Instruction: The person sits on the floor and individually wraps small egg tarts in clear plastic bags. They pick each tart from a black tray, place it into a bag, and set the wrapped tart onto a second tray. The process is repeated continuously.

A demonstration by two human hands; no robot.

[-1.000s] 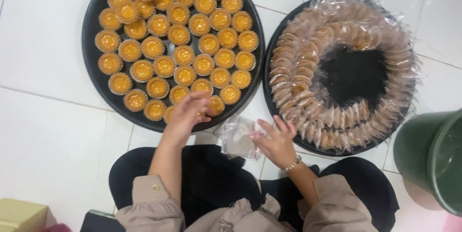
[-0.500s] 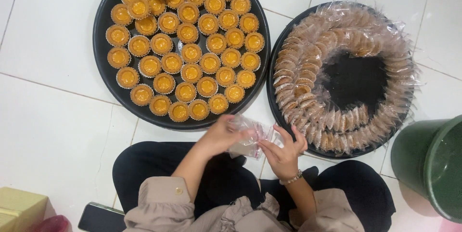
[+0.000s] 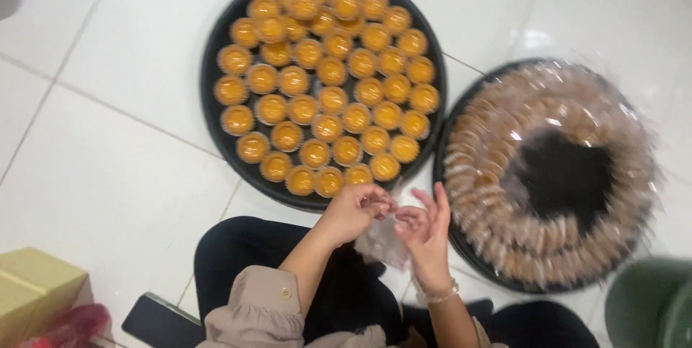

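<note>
White glossy floor tiles (image 3: pixel 108 146) spread under everything, and I sit on them with my dark-clad legs folded beneath the camera. My left hand (image 3: pixel 357 207) and right hand (image 3: pixel 425 229) meet just below the near rim of the round black tray (image 3: pixel 213 103), both pinching a small clear plastic bag (image 3: pixel 382 243) between the fingertips; the bag hangs down between my hands over my lap, so crumpled and see-through that I cannot tell whether anything is inside it. My left fingers are curled tight on its top edge, and my right thumb and forefinger grip it while the other fingers fan out loose. The tray holds rows of small orange tarts (image 3: pixel 328 70) in paper cups. To the right of that tray, nearly touching it, lies a second black tray (image 3: pixel 562 182) ringed with wrapped pastries, blurred by glare on the plastic, its middle bare. Far right of the tray a green bin (image 3: pixel 649 305) is cut off by the frame, and to the lower left a yellow box (image 3: pixel 36 290), something red (image 3: pixel 72 326) and a dark phone (image 3: pixel 155 323) are only partly in view.
</note>
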